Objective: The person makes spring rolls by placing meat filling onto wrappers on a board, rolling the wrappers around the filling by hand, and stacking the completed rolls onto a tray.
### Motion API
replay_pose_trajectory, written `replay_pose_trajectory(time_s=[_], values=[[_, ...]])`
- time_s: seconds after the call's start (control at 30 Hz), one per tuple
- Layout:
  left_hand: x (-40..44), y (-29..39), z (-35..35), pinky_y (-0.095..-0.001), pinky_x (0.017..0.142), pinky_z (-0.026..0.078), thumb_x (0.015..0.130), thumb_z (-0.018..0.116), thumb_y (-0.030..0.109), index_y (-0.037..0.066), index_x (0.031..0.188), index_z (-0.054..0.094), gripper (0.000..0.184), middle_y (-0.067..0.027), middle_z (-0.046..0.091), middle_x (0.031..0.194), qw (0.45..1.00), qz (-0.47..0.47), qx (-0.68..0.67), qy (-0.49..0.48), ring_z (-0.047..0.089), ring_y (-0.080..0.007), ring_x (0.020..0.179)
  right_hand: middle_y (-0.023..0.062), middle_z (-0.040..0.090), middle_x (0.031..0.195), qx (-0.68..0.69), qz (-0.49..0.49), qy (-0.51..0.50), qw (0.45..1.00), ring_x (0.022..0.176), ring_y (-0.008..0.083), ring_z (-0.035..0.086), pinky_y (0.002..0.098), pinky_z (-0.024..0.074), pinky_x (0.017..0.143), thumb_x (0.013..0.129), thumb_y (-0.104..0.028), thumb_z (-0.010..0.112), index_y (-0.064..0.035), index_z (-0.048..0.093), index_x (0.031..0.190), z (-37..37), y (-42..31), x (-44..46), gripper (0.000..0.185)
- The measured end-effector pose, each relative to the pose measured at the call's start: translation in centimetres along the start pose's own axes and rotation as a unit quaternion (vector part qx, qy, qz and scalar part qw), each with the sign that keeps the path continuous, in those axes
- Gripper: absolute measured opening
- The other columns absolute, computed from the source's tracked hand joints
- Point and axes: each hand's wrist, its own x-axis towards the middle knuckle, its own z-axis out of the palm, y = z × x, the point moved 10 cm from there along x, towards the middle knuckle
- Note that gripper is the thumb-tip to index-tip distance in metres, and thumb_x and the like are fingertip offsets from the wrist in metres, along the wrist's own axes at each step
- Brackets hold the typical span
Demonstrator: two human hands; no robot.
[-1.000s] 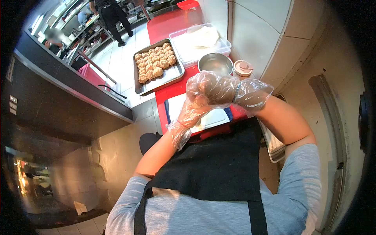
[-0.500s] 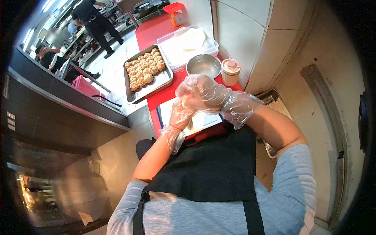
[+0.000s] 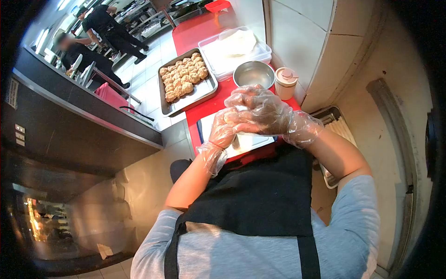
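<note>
My left hand (image 3: 223, 126) and my right hand (image 3: 265, 111), both in clear plastic gloves, meet over a white board (image 3: 248, 145). Both are closed, fingertips pressed together. Whatever is between them is hidden by the fingers and shiny plastic. Just beyond my right hand stands a metal bowl (image 3: 253, 75) of cloudy liquid. Beside it is a pale lidded container (image 3: 285, 83). To the left, a metal tray (image 3: 210, 92) carries rows of lumpy light-brown food pieces (image 3: 182, 76).
Behind the bowl, a clear plastic box (image 3: 263, 52) has pale sheets (image 3: 238, 43) on it. A red scale (image 3: 218, 6) is at the far end of the red tabletop (image 3: 188, 35). Tiled wall (image 3: 302, 46) borders the right. Two people (image 3: 109, 25) are in the background at left.
The view has shifted, so the scene sits further right and slightly lower. My right hand's fingers have changed position against my left hand. A background person's arm has moved.
</note>
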Motion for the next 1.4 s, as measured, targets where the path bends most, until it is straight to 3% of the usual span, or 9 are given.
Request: replay_pose_trajectory(time_s=[0.33, 0.43, 0.47, 0.57, 0.8, 0.97, 1.17, 1.23, 1.4], values=[[-0.4, 1.0, -0.6, -0.0243, 0.066, 0.053, 0.076, 0.079, 0.005, 0.002, 0.097, 0.068, 0.024, -0.0021, 0.068, 0.082, 0.977, 0.146, 0.150, 0.035, 0.065, -0.0116, 0.075, 0.0095, 0.055, 0.131, 0.015, 0.011, -0.024, 1.000, 0.129, 0.0329, 0.045, 0.0496, 0.0347, 0.106, 0.081, -0.043, 0.069, -0.0110, 0.069, 0.105, 1.7, 0.0, 0.7, 0.040], [0.0, -0.4, -2.1, -0.0217, 0.060, 0.050, 0.080, 0.078, 0.008, 0.003, 0.099, 0.067, 0.022, 0.0007, 0.063, 0.077, 0.997, 0.009, 0.033, 0.065, 0.061, -0.0084, 0.068, 0.0111, 0.055, 0.135, -0.005, -0.061, 0.032, 0.998, 0.124, 0.0324, 0.050, 0.0449, 0.0370, 0.106, 0.088, -0.043, 0.062, -0.0138, 0.071, 0.106, 0.6, 0.6, 0.2, 0.035], [0.0, -0.2, -2.4, -0.0201, 0.053, 0.045, 0.083, 0.076, 0.011, 0.004, 0.097, 0.067, 0.018, 0.0013, 0.060, 0.075, 0.998, 0.038, 0.012, 0.052, 0.056, -0.0067, 0.065, 0.0132, 0.052, 0.139, 0.138, 0.100, 0.085, 0.982, 0.125, 0.0339, 0.050, 0.0443, 0.0349, 0.109, 0.092, -0.045, 0.056, -0.0147, 0.071, 0.108, 0.0, 3.4, -1.2, 0.037], [-0.2, -0.9, -2.2, -0.0203, 0.051, 0.044, 0.082, 0.078, 0.012, 0.004, 0.092, 0.065, 0.018, 0.0000, 0.061, 0.076, 0.999, 0.009, -0.034, 0.028, 0.057, -0.0074, 0.066, 0.0152, 0.050, 0.140, 0.111, 0.067, 0.095, 0.987, 0.129, 0.0340, 0.047, 0.0445, 0.0329, 0.111, 0.094, -0.051, 0.052, -0.0154, 0.071, 0.110, 0.0, 2.2, -1.8, 0.043], [-0.5, -1.1, -1.4, -0.0263, 0.055, 0.049, 0.084, 0.075, 0.021, 0.002, 0.095, 0.069, 0.023, -0.0038, 0.066, 0.080, 0.997, -0.066, 0.041, -0.003, 0.062, -0.0133, 0.066, 0.0086, 0.040, 0.150, 0.003, -0.006, -0.027, 1.000, 0.138, 0.0333, 0.035, 0.0520, 0.0275, 0.112, 0.086, -0.053, 0.062, -0.0203, 0.070, 0.113, 0.6, 0.5, -0.8, 0.044], [0.4, 0.4, 0.0, -0.0283, 0.066, 0.053, 0.083, 0.074, 0.016, 0.001, 0.092, 0.069, 0.017, -0.0052, 0.069, 0.085, 0.966, 0.049, 0.251, -0.033, 0.065, -0.0134, 0.076, 0.0084, 0.047, 0.144, -0.023, 0.017, -0.053, 0.998, 0.140, 0.0343, 0.033, 0.0551, 0.0215, 0.113, 0.086, -0.053, 0.062, -0.0208, 0.070, 0.108, 1.8, 0.3, 0.2, 0.040], [0.2, -0.5, -1.1, -0.0294, 0.072, 0.056, 0.080, 0.073, 0.005, 0.001, 0.096, 0.070, 0.017, -0.0067, 0.072, 0.090, 0.998, -0.058, 0.021, -0.015, 0.068, -0.0149, 0.083, 0.0086, 0.044, 0.147, -0.010, 0.049, -0.028, 0.998, 0.140, 0.0338, 0.030, 0.0565, 0.0171, 0.113, 0.084, -0.050, 0.064, -0.0191, 0.071, 0.111, 0.8, 0.6, 1.2, 0.042], [0.9, 2.2, -0.7, -0.0278, 0.066, 0.052, 0.080, 0.074, 0.007, 0.002, 0.087, 0.067, 0.011, -0.0042, 0.068, 0.080, 0.959, 0.166, 0.226, -0.036, 0.065, -0.0130, 0.073, 0.0088, 0.045, 0.146, -0.032, 0.045, -0.003, 0.998, 0.140, 0.0325, 0.032, 0.0581, 0.0168, 0.112, 0.085, -0.051, 0.061, -0.0180, 0.071, 0.111, 1.9, 0.4, 0.7, 0.043], [1.0, 2.3, -3.1, -0.0232, 0.056, 0.042, 0.085, 0.073, 0.011, 0.007, 0.070, 0.056, 0.024, 0.0022, 0.056, 0.066, 0.984, 0.117, 0.083, 0.107, 0.053, -0.0071, 0.061, 0.0094, 0.058, 0.130, -0.036, 0.131, 0.180, 0.974, 0.122, 0.0278, 0.051, 0.0450, 0.0377, 0.101, 0.097, -0.053, 0.047, -0.0074, 0.069, 0.108, -1.6, 0.6, -2.8, 0.052]])
